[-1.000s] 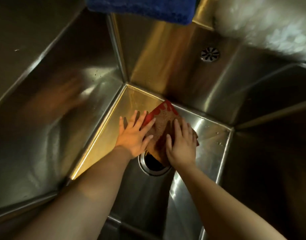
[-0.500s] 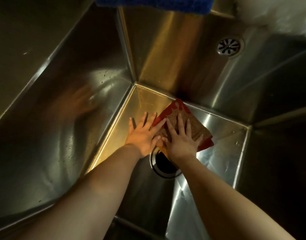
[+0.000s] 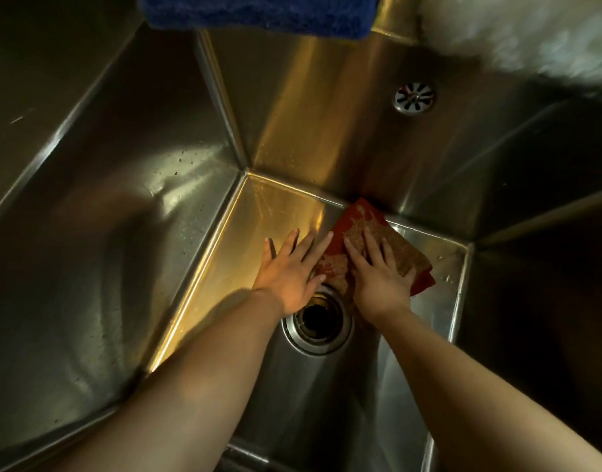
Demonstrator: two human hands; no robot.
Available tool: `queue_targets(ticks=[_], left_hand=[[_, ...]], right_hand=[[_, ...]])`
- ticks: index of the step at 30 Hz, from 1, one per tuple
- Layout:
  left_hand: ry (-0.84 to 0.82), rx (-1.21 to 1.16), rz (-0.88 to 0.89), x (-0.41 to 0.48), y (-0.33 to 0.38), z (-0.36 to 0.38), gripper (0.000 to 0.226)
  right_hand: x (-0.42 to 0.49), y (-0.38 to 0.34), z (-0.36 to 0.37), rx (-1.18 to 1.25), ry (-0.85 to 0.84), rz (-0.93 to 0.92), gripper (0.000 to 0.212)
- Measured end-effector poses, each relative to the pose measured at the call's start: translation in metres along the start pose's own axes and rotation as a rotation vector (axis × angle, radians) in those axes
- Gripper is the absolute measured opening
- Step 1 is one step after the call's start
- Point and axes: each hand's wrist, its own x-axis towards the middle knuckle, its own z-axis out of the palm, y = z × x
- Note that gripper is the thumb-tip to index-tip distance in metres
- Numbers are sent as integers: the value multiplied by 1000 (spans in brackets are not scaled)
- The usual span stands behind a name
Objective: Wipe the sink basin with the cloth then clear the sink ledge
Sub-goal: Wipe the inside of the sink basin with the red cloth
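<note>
A red and brown patterned cloth [image 3: 400, 248] lies flat on the floor of the deep steel sink basin [image 3: 275, 212], against the far wall. My right hand [image 3: 377, 274] presses flat on the cloth with its fingers spread. My left hand [image 3: 289, 267] lies flat beside it, fingers apart, with its fingertips touching the cloth's left edge. Both hands sit just beyond the round drain hole [image 3: 318, 321].
A blue towel [image 3: 258, 11] hangs over the back ledge at the top. Something white and fluffy [image 3: 531, 35] sits at the top right. A small overflow grate [image 3: 414, 98] is set in the back wall. Steel walls close in on all sides.
Both hands and the cloth have slid to the right along the basin floor, away from the far left corner. The drain hole shows more fully now.
</note>
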Motion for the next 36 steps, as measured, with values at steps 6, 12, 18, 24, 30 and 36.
queue_targets(ticks=[6, 12, 18, 24, 30, 36], left_hand=[[-117, 9, -94, -3, -16, 2, 65], [-114, -8, -107, -5, -13, 6, 64], [-103, -26, -147, -5, -6, 8, 63], [-90, -41, -188, -5, 2, 5, 60], [-106, -76, -163, 4, 15, -2, 53], [-126, -67, -181, 6, 22, -1, 52]], right_hand=[[-2, -2, -6, 94, 63, 21, 58], [-15, -1, 0, 70, 94, 5, 59], [-34, 9, 12, 57, 104, 10, 56], [-25, 25, 1, 15, 56, -61, 59], [-6, 58, -18, -116, 23, -119, 66], [1, 79, -28, -152, 3, -119, 69]])
